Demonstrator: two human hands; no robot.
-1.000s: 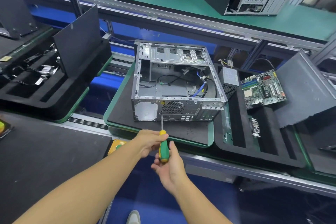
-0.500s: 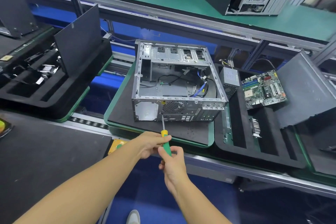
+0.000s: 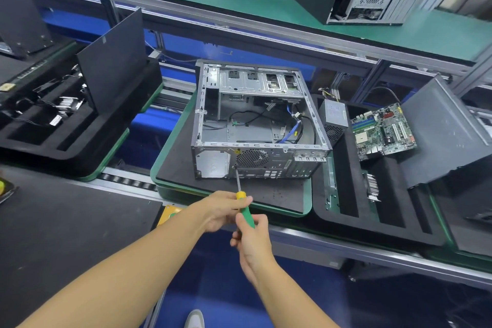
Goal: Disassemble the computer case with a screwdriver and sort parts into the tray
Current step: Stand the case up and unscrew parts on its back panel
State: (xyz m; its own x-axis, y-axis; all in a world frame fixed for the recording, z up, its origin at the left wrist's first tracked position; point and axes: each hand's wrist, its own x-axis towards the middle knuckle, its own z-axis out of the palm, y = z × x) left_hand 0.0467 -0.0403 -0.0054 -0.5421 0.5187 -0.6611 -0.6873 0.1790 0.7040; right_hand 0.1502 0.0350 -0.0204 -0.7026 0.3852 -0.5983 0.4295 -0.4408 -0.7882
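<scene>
both hands (image 3: 253,242) (image 3: 223,210) clamp the driver (image 3: 245,210), tip on a rear-panel screw of the case (image 3: 255,125) by its pallet's near edge; next: back it out w/o slipping.

Both bare forearms reach forward from the lower edge of the view and meet at the centre. The left hand (image 3: 222,209) comes in from the left, fingers curled and fingertips pinched together. The right hand (image 3: 251,241) sits just below it, closed in a fist, thumb up.
</scene>
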